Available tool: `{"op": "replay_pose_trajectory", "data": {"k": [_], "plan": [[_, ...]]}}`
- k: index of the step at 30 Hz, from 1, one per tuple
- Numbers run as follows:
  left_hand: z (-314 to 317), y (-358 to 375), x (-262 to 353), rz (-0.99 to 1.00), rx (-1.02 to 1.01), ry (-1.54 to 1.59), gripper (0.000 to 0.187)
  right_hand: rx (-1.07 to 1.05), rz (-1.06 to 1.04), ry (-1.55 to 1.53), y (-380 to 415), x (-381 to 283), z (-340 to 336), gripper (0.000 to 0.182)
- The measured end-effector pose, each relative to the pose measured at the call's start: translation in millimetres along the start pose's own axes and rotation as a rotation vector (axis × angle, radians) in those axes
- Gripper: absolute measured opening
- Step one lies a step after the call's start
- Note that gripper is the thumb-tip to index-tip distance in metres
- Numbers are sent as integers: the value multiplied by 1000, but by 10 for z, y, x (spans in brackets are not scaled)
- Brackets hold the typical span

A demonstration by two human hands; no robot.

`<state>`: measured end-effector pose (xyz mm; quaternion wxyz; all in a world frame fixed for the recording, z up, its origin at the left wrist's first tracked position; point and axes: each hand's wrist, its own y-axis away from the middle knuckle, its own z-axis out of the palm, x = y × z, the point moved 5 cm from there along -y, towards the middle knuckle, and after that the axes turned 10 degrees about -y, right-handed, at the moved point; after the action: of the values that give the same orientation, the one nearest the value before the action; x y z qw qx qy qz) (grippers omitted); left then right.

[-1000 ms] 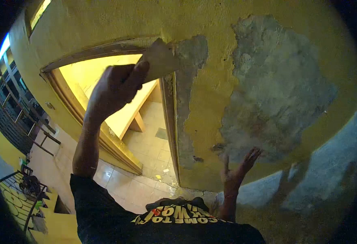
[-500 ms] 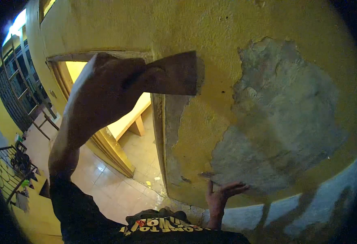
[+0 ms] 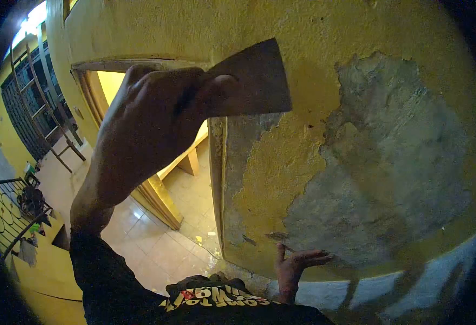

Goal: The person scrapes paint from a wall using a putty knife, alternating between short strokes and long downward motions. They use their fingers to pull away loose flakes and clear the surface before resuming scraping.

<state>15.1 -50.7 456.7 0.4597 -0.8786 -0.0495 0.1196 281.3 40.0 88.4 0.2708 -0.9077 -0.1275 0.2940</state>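
Observation:
My left hand (image 3: 162, 103) is closed around a scraper, its handle hidden in the fist and its wide flat blade (image 3: 259, 81) sticking out to the right. The thumb lies along the blade, which overlaps the yellow wall (image 3: 273, 168) beside the door frame. Low on the right, my right hand (image 3: 295, 265) is held out with fingers stretched and thumb up, close to the wall's lower part. To the right of the blade, a big grey patch (image 3: 389, 162) shows where the yellow paint is gone, with a ragged edge.
A doorway (image 3: 186, 179) opens left of the wall patch, with paint flakes (image 3: 199, 239) on the tiled floor (image 3: 157, 244). Farther left stand a ladder (image 3: 40, 108) by a grilled window (image 3: 18, 124) and a metal railing (image 3: 8, 211). Pale paint bands the wall's bottom.
My left hand has turned the scraper so its blade tilts upward, and more of the blade shows. The view has shifted slightly. My right hand stays where it was.

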Motion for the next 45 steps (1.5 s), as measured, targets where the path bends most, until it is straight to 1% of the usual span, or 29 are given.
{"op": "replay_pose_trajectory", "data": {"k": [1,5,7,8,9,11,12,13,15,17,18,19,21,22,24,25,27,29,31,32,33,35,36,38,42,44,45], "plan": [[-24,0,28,45,70,-43,32,1,1,2,3,0,4,107],[-147,-30,67,27,83,-45,35,5,8,-2,31,33,9,107],[-83,3,-51,-483,-374,200,39,3,6,-1,30,51,10,107],[-49,9,-67,-363,-285,163,40,2,11,-2,27,38,18,107],[16,30,-99,-354,-291,163,40,1,11,-5,15,39,13,107],[7,23,-64,-127,-72,44,38,-2,16,1,36,48,20,107],[58,32,-83,-129,-65,50,38,0,11,0,16,55,28,107],[65,59,-76,-90,21,53,37,-2,15,7,38,69,34,107],[18,91,-58,-70,110,56,37,2,9,11,51,81,70,107],[30,61,52,-57,-67,246,36,2,0,17,86,83,91,107],[3,83,52,-116,-1,270,36,6,-2,18,104,85,95,107],[-13,100,34,-122,10,278,36,11,-5,18,78,84,105,107],[7,95,37,-132,-53,360,36,16,0,18,100,100,88,107],[-2,126,-22,-106,7,264,36,21,3,12,79,94,82,107],[-62,140,-93,-318,-138,311,35,16,17,9,88,91,77,107],[-3,133,-100,-303,-146,316,35,15,25,9,89,82,70,107],[118,166,-160,-261,-75,446,38,14,27,11,78,76,67,107],[70,168,-147,-242,-114,472,36,15,35,11,88,61,59,108],[155,179,-161,-319,-217,559,31,15,38,15,78,50,60,108],[174,172,-149,-249,-233,508,32,18,40,15,67,42,55,108],[181,156,-147,-249,-235,505,32,19,41,16,60,42,46,108],[227,137,-157,-336,-276,492,33,16,42,20,54,40,41,108],[225,131,-166,-337,-278,493,33,15,44,22,60,38,40,108],[265,126,-160,-329,-378,547,35,16,50,25,66,44,37,108],[263,122,-66,-317,-318,584,37,18,59,29,72,43,39,108],[237,102,-48,-424,-460,506,32,19,61,33,72,51,40,108],[261,100,-20,-426,-458,507,32,21,60,34,64,54,47,108]]}}
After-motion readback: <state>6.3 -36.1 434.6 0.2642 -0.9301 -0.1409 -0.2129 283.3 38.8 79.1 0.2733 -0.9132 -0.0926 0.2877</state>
